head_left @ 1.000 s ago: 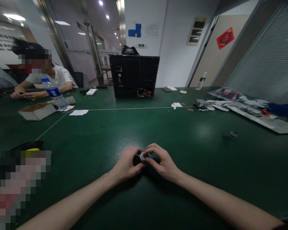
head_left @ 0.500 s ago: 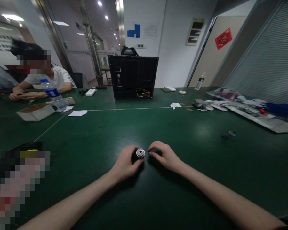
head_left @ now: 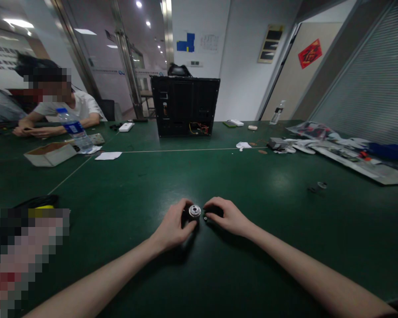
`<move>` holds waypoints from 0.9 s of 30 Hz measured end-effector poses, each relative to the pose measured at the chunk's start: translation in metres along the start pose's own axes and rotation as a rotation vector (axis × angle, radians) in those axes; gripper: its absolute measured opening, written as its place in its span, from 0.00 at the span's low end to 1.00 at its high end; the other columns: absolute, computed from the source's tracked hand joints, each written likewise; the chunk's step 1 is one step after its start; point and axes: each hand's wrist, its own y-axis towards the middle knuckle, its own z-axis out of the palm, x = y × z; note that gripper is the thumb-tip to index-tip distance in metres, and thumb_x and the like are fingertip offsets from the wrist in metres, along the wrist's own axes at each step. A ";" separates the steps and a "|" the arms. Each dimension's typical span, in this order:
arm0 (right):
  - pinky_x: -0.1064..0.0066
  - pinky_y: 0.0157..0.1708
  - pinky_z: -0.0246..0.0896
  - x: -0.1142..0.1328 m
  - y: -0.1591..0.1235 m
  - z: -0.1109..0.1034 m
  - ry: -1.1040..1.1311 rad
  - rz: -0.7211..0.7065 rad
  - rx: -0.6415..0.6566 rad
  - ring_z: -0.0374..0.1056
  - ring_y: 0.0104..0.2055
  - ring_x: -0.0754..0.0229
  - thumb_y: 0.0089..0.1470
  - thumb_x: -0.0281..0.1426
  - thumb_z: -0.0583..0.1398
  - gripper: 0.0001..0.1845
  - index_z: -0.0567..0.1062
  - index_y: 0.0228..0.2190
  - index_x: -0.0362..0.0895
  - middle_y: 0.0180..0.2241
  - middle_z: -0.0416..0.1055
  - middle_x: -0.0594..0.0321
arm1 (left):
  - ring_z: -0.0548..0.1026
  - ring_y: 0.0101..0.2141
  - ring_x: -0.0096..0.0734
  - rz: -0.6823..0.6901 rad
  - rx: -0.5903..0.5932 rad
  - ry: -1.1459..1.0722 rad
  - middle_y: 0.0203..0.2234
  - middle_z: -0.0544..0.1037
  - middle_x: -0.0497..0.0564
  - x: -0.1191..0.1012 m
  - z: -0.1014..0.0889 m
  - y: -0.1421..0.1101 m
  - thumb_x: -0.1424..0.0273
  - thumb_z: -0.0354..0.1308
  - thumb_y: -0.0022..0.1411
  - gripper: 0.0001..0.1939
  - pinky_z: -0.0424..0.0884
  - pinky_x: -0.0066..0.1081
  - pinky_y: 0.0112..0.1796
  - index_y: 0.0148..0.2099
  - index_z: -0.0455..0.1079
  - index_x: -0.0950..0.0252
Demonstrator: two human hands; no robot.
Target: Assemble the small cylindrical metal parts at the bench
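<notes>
My left hand [head_left: 176,226] is wrapped round a short dark cylinder with a round silver metal top [head_left: 194,210], which stands upright on the green table. Several dark holes mark the middle of that top. Just right of the cylinder is my right hand [head_left: 228,216], its fingers curled and its thumb and fingertips close together. By the thumb tip shows a tiny dark piece with a pale ring [head_left: 205,218]. What else those fingers may hold is too dark to make out.
A black panelled case [head_left: 185,106] with exposed wires stands at the back. At left are an open box [head_left: 51,154], a water bottle [head_left: 74,130] and a seated person [head_left: 86,106]. Small dark parts [head_left: 316,187] lie to the right, before a cluttered board [head_left: 381,176].
My right thumb and fingertips have shifted slightly, and the tiny ringed piece now shows beside them. My left hand keeps its grip; its thumb has moved slightly back from the cylinder's top.
</notes>
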 end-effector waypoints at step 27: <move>0.52 0.34 0.61 -0.127 -0.155 -0.174 -0.485 0.880 -0.690 0.69 0.38 0.39 0.41 0.51 0.60 0.27 0.73 0.38 0.44 0.37 0.72 0.41 | 0.68 0.47 0.42 0.007 -0.087 -0.156 0.46 0.69 0.59 0.012 0.004 -0.004 0.57 0.33 0.69 0.23 0.63 0.44 0.50 0.53 0.59 0.65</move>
